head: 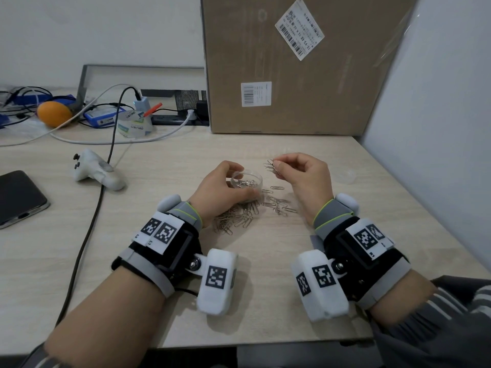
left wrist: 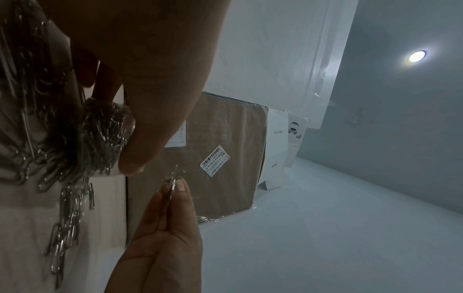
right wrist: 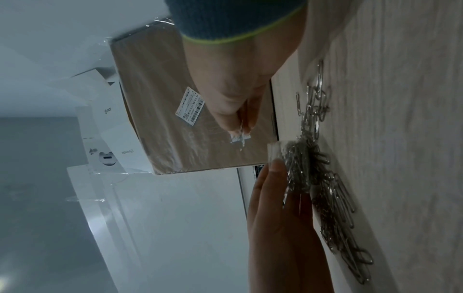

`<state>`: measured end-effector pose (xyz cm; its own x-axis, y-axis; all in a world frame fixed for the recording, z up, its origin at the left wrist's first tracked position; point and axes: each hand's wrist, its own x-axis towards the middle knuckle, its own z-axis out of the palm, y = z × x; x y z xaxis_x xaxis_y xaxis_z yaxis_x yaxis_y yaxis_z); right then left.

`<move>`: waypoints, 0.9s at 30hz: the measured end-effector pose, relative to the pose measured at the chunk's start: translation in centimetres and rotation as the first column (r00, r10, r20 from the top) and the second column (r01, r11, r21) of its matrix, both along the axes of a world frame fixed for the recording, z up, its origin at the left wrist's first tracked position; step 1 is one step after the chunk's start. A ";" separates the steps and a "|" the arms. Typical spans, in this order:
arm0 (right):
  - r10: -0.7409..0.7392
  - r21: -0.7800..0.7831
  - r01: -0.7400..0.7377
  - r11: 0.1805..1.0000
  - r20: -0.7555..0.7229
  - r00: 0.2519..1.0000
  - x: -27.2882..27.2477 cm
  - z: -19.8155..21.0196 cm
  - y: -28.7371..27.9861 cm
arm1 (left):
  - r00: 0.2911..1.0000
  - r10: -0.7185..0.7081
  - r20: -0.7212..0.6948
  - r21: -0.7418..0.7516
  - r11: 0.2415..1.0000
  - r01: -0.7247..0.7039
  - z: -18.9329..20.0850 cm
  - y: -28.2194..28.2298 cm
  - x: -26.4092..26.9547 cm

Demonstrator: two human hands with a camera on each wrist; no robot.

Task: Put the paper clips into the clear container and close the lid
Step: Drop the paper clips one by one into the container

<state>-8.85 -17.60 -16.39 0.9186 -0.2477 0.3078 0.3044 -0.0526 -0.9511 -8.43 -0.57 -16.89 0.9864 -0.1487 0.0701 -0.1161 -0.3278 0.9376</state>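
A small round clear container [head: 247,180] stands on the table with several silver paper clips inside. My left hand [head: 225,187] grips its wall, thumb toward me and fingers on the far side. My right hand [head: 303,171] is raised just right of the container and pinches a few paper clips [head: 271,166] between thumb and forefinger. In the left wrist view the container [left wrist: 105,138] sits under my thumb, and the pinched clips [left wrist: 173,178] show edge-on. A loose pile of paper clips [head: 239,217] lies on the table in front of the container. The clear lid [head: 345,176] lies at the right.
A large cardboard box [head: 292,65] stands behind the work spot and a white panel [head: 430,128] walls off the right. On the left lie a white game controller [head: 95,170], a phone [head: 18,197], a black cable [head: 90,227], a tape roll [head: 134,123] and an orange [head: 53,112].
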 end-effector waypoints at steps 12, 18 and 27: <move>0.193 -0.289 -0.177 0.941 0.028 0.981 -0.7 -0.1 0.5 | 0.993 -0.115 0.035 0.019 0.993 0.114 0.4 -0.5 -0.7; 0.119 -0.271 -0.105 0.957 0.036 0.992 -0.3 -0.4 0.3 | 1.000 -0.015 0.028 -0.042 0.999 0.016 0.1 -0.3 -0.3; 0.133 -0.687 -0.207 0.697 -0.160 0.978 0.4 -1.9 0.0 | 0.979 0.198 0.044 -0.075 0.978 -0.195 -0.2 0.4 0.6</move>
<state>-8.49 -17.64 -18.30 0.9562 0.1662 0.2411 0.2891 -0.6668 -0.6869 -7.79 -0.14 -17.12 0.9908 0.0547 0.1240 -0.1037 -0.2830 0.9535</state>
